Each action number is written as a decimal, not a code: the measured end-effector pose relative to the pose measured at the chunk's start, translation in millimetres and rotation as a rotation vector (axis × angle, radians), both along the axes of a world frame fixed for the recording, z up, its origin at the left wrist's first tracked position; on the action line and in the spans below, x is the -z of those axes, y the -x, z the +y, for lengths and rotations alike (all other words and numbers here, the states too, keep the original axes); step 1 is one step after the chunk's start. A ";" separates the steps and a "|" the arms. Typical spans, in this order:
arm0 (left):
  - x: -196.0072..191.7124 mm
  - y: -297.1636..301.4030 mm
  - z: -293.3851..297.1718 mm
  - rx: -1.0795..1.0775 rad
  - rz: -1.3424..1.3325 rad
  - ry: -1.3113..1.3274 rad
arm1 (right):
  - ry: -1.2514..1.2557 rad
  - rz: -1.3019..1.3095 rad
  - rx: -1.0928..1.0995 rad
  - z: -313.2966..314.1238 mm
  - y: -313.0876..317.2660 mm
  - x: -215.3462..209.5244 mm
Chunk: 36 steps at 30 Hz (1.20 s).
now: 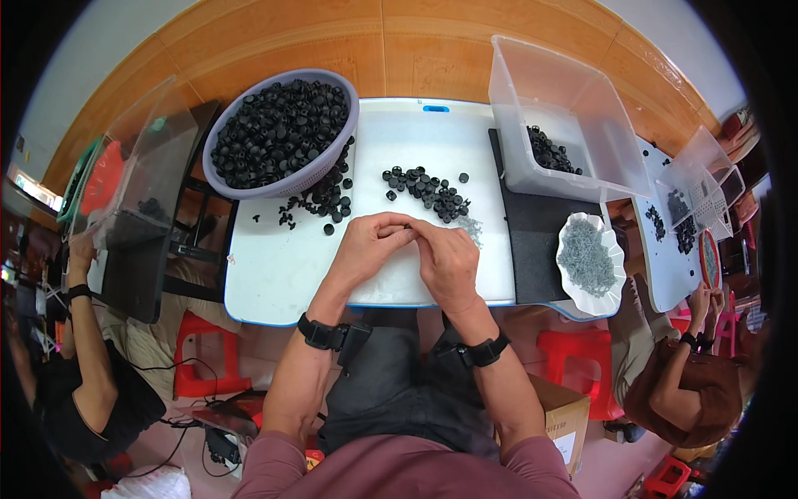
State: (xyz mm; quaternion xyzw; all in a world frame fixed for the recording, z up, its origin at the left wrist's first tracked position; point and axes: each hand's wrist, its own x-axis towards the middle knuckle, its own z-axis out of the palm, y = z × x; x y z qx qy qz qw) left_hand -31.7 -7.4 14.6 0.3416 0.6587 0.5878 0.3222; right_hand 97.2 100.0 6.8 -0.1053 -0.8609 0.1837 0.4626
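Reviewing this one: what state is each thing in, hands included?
Left hand: fingers bent, tips meeting the right's
Right hand: fingers bent, grip partly hidden
Purple basket: heaped with black parts
Clear bin: uncovered, partly filled
White dish: holding small greyish pieces
Black parts by the hands: loose, clustered

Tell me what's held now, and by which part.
A small dark piece, pinched between the fingers of the left hand and right hand; mostly covered, so which part is gripped cannot be told.

Dark piece [408,226] between the hands [371,248], too small to identify
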 end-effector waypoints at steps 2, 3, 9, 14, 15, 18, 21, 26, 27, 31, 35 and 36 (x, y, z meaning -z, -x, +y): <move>0.8 1.3 -0.6 0.013 -0.032 -0.019 | 0.075 0.030 -0.066 1.5 0.4 1.2; 2.5 1.4 -0.1 0.013 -0.029 -0.019 | 0.075 0.033 -0.066 1.9 -0.1 0.9; 12.6 -5.0 3.9 -0.050 -0.045 -0.048 | 0.324 -0.014 -0.090 1.3 -2.7 3.0; 10.4 -13.3 4.7 -0.127 0.011 0.010 | 0.535 -0.031 -0.141 0.3 -4.1 -1.3; 8.6 -14.7 4.9 -0.145 0.034 0.035 | 0.536 -0.028 -0.139 0.9 -4.2 -1.5; 0.2 -18.5 4.1 -0.173 0.068 0.071 | 0.588 -0.025 -0.177 2.7 -4.4 -2.1; 3.1 -16.0 4.8 -0.180 0.094 0.069 | 0.624 -0.027 -0.172 2.8 -2.7 -4.3; 8.6 -16.4 3.4 -0.193 0.067 0.013 | 0.632 0.006 -0.156 0.4 -0.1 -4.2; 7.7 -13.6 0.6 -0.198 0.047 0.007 | 0.626 0.022 -0.181 -0.4 2.0 -3.5; 15.6 -19.8 4.1 -0.210 0.088 -0.073 | 0.540 0.095 -0.042 1.4 -5.4 7.6; -14.4 -3.5 -8.3 -0.324 0.440 -0.079 | 0.476 0.122 -0.022 3.0 -4.6 5.8; -27.0 6.0 -11.6 -0.379 0.485 -0.114 | 0.497 0.136 -0.021 1.9 -5.7 5.8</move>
